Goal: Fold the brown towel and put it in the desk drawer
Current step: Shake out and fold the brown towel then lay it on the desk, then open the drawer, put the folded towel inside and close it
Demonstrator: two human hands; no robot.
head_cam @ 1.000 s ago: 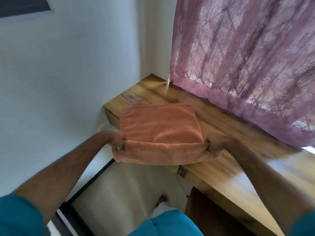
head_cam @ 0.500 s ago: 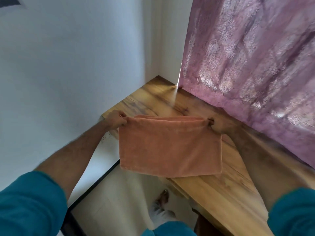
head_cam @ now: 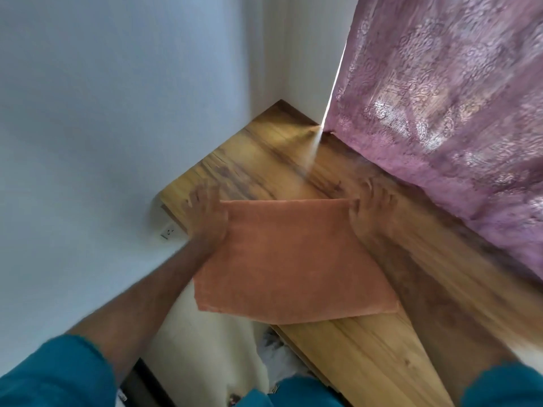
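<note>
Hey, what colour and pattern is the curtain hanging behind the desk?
Mauve-pink curtain with a faint floral lace pattern, seen in the head view.

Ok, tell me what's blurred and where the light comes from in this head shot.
Head view: both hands, the left hand and the right hand, are motion-smeared at the top corners of the folded orange-brown towel; the wooden desk top streaks on the right; daylight glows through the purple patterned curtain and a bright slit at its edge; wide-angle bending skews the walls.

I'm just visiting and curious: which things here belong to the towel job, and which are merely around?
Part of the job: brown towel, left hand, right hand, wooden desk.

Merely around: purple curtain, wall socket.
</note>
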